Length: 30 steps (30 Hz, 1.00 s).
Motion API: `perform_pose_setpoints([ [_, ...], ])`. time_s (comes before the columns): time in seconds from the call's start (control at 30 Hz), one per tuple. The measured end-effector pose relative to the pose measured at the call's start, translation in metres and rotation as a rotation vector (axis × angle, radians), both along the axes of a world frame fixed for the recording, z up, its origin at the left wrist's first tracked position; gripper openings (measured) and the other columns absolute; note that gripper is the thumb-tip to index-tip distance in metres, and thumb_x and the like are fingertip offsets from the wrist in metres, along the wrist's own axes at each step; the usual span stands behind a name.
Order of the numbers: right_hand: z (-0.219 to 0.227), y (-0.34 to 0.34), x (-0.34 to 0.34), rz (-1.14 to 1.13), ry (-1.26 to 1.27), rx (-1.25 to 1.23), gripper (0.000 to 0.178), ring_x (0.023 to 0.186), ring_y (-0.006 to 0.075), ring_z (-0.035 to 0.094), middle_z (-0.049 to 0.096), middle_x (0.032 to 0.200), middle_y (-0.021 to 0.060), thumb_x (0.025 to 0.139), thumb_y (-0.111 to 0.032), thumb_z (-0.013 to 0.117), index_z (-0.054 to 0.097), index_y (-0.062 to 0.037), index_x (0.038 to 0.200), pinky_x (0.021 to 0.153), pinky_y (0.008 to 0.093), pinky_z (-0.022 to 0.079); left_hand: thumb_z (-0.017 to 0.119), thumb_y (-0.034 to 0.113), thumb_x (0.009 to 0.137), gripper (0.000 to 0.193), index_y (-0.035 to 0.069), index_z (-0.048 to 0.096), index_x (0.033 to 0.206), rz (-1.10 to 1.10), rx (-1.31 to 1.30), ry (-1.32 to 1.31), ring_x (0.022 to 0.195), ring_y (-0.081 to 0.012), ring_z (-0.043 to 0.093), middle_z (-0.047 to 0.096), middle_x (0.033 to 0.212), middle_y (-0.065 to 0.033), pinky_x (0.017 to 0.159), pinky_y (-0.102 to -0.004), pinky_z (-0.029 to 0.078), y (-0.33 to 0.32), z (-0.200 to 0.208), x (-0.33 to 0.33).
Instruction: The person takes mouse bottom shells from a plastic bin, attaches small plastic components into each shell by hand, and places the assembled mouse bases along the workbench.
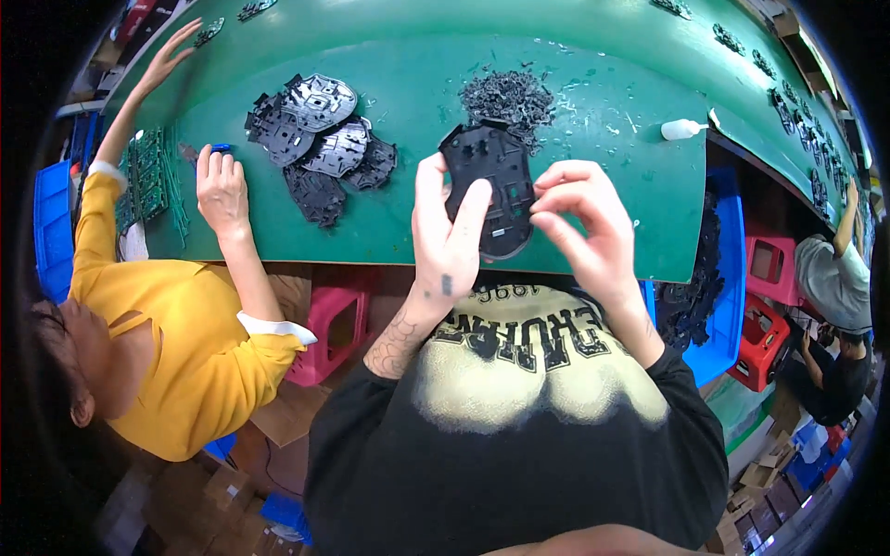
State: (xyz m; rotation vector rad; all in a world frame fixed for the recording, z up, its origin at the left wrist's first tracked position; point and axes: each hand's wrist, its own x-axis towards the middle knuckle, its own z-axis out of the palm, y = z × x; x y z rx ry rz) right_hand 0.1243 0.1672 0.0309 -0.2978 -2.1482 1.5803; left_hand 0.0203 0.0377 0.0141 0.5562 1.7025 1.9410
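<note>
In front of my chest, just over the table's near edge, my left hand (443, 222) grips a black plastic mouse-shaped shell (501, 190). Its thumb lies across the shell's inner face, which shows ribs and small cutouts. At the shell's right edge, my right hand (593, 218) has thumb and fingertips pinched together; whatever they hold, if anything, is too small to make out. Behind the shell lies a heap of small black plastic pieces (505, 93). To the left, several similar black shells (320, 102) overlap in a loose pile.
A co-worker in yellow (185, 352) sits at my left, near green circuit boards (144, 181). A white bottle (681, 129) lies at the right of the green table (593, 157). Beside the table's right end, a blue crate (728, 278) holds black parts. Other people work farther right.
</note>
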Motion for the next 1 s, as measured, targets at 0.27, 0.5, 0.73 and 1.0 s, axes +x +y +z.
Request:
perform_pose_setpoints([
  [0.27,-0.009,-0.004,0.005,-0.002,-0.038,-0.027,0.014,0.083,0.0155,0.057,0.054,0.096,0.0087,0.076,0.003,0.066,0.059,-0.0014,0.087,0.063,0.024,0.052,0.049,0.01,0.091,0.027,-0.003,0.04,0.113,-0.034,0.009,0.004,0.079,-0.0106,0.057,0.059,0.092,-0.0101,0.069,-0.025,0.048,0.007,0.004,-0.001],
  [0.5,-0.009,-0.01,0.003,-0.05,-0.02,-0.119,0.011,0.082,0.0133,0.058,0.052,0.097,0.009,0.076,0.006,0.064,0.059,-0.0002,0.085,0.062,0.0214,0.056,0.049,0.011,0.091,0.028,-0.003,0.04,0.113,-0.044,0.01,0.028,0.077,-0.0105,0.057,0.059,0.091,-0.0101,0.067,-0.0251,0.048,0.005,0.008,0.0],
  [0.73,-0.019,-0.019,0.003,-0.08,-0.013,-0.737,0.044,0.083,0.0105,0.056,0.054,0.099,0.0071,0.079,0.007,0.06,0.043,-0.0004,0.119,0.054,0.0215,0.052,0.047,0.011,0.092,0.028,-0.004,0.038,0.114,-0.039,-0.051,0.18,0.075,-0.0116,0.058,0.061,0.086,-0.0113,0.065,-0.0257,0.048,0.005,0.005,0.005],
  [1.0,-0.02,-0.008,0.014,0.029,-0.169,-0.874,0.023,0.082,0.0116,0.061,0.063,0.096,0.007,0.079,-0.003,0.066,0.058,0.0009,0.1,0.069,0.0255,0.051,0.048,0.011,0.091,0.03,-0.004,0.038,0.115,-0.032,-0.058,0.159,0.077,-0.0138,0.059,0.061,0.088,-0.0127,0.067,-0.0274,0.048,0.007,0.009,0.011],
])
